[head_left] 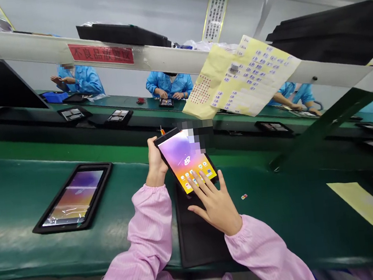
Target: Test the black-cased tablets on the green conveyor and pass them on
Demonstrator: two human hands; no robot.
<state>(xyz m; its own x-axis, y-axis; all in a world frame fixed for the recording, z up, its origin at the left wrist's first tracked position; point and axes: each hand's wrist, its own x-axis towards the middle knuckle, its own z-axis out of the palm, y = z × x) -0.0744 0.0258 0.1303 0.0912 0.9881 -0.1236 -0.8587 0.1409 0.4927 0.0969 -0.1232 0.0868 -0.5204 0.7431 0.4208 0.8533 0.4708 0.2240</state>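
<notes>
A tablet [174, 152] with its screen lit, showing app icons on a purple-to-yellow background, is held up over the bench. My left hand [156, 163] grips its left edge, with part of the fingers hidden behind it. Across the lower part of the screen lies my right hand [213, 200], fingers spread and the thumb out to the side. Beneath them a black mat [201, 241] rests on the green bench. Left of my hands, a second tablet [75, 197] lies in a black foam tray [91, 207], a similar picture on its face.
A small coloured sticker [244, 196] and a yellow paper sheet [365, 202] lie on the green bench [283, 219] to the right. Yellow label sheets [250, 76] hang from the shelf rail [164, 64]. Several co-workers in blue [170, 85] sit across a conveyor carrying trays [118, 116].
</notes>
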